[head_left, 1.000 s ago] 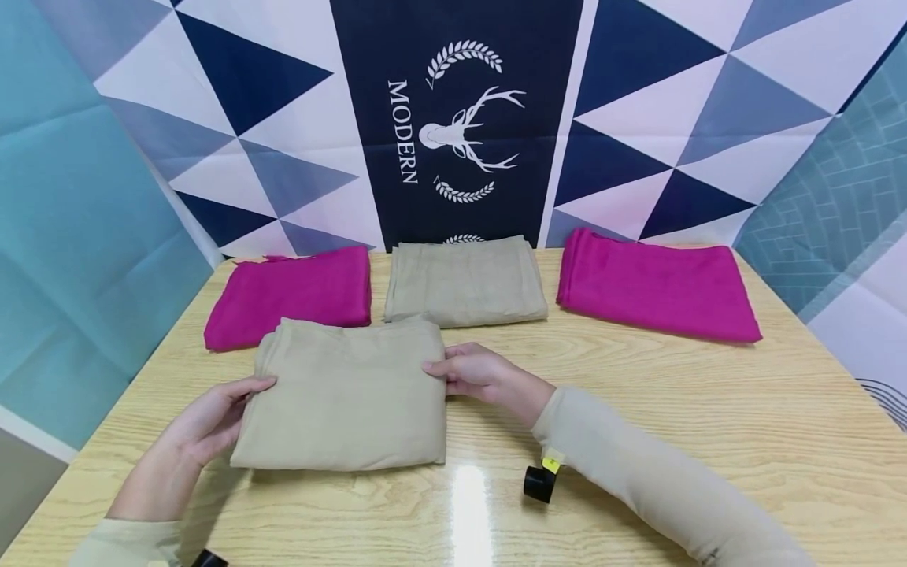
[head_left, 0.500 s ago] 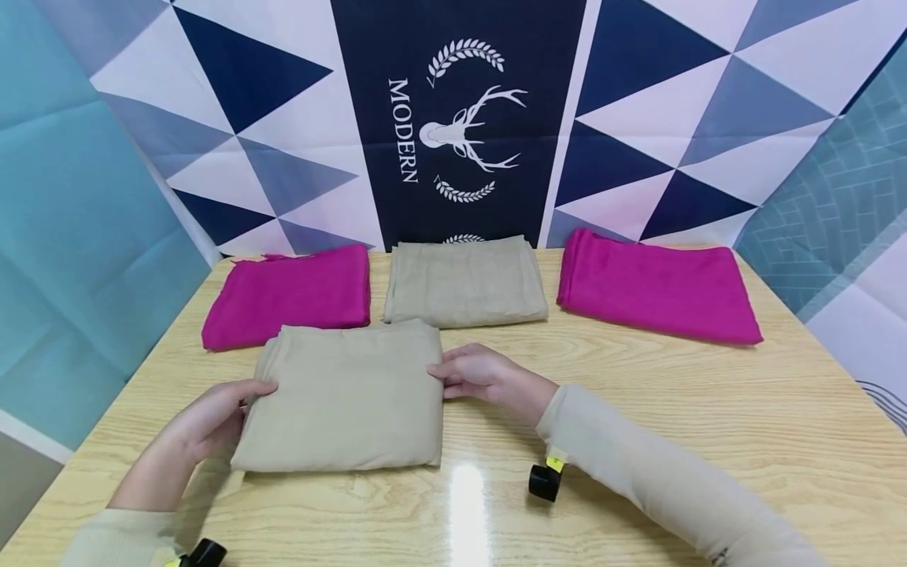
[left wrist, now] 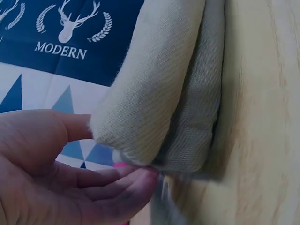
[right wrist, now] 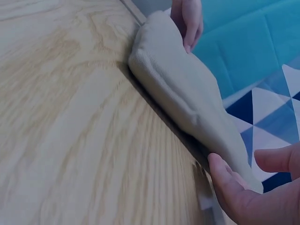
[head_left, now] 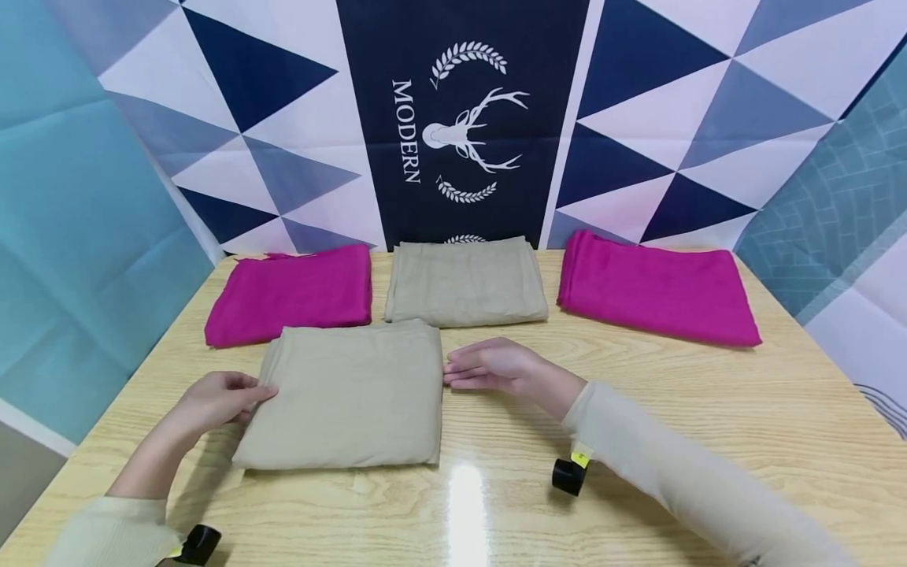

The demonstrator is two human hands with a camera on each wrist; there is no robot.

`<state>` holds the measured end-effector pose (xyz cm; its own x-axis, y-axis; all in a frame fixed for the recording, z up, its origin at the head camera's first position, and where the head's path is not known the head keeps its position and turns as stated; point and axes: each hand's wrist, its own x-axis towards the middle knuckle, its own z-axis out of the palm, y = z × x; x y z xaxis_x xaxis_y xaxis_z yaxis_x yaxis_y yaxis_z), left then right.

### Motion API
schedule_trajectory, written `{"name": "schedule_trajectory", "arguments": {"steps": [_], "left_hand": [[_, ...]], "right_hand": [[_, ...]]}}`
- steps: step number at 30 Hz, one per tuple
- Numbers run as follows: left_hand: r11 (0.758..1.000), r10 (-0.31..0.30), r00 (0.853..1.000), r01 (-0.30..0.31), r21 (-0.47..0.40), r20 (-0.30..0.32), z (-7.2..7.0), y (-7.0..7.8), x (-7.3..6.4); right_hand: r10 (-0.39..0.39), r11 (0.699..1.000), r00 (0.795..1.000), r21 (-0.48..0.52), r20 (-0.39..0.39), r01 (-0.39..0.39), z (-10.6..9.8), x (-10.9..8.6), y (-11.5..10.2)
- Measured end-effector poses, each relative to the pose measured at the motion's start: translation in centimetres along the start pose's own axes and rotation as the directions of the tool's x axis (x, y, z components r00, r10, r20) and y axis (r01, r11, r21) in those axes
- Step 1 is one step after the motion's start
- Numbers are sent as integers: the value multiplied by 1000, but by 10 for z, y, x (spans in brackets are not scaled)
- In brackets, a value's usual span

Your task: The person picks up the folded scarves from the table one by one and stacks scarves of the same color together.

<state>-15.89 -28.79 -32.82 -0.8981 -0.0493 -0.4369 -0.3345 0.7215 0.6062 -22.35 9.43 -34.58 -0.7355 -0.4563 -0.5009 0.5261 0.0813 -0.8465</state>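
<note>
A folded beige cloth (head_left: 354, 398) lies on the wooden table, left of the middle in the head view. My left hand (head_left: 220, 400) is at its left edge, thumb on the top face and fingertips at the side. In the left wrist view, the cloth's thick layered edge (left wrist: 150, 89) sits between the left thumb and fingers (left wrist: 117, 192). At the right edge, my right hand (head_left: 499, 366) has its fingers fairly straight, tips at the side of the cloth. The right wrist view shows the right thumb (right wrist: 274, 159) held away from the cloth (right wrist: 183, 89).
Along the back of the table (head_left: 638, 402) lie a folded magenta cloth (head_left: 294, 291) at left, another beige cloth (head_left: 468, 283) in the middle and a second magenta cloth (head_left: 659, 291) at right. A patterned backdrop (head_left: 468, 118) stands behind them.
The right thumb has come off the top of the beige cloth and the right hand has shifted slightly right. The cloth has barely moved; the left hand has shifted a little.
</note>
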Motion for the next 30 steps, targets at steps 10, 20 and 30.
{"name": "schedule_trajectory", "arguments": {"steps": [10,20,30], "left_hand": [[950,177,970,-125,287,-164,-3,29,-3],[879,308,938,-216,426,-159,-9,67,8],[854,292,956,-256,453,-10,-30,117,20]], "right_hand": [[-39,998,999,-48,11,39,-32,-17,-5],[-46,991,999,-124,-2,45,-60,-27,-15],[-67,986,998,-150,-6,65,-79,-35,-23]]}}
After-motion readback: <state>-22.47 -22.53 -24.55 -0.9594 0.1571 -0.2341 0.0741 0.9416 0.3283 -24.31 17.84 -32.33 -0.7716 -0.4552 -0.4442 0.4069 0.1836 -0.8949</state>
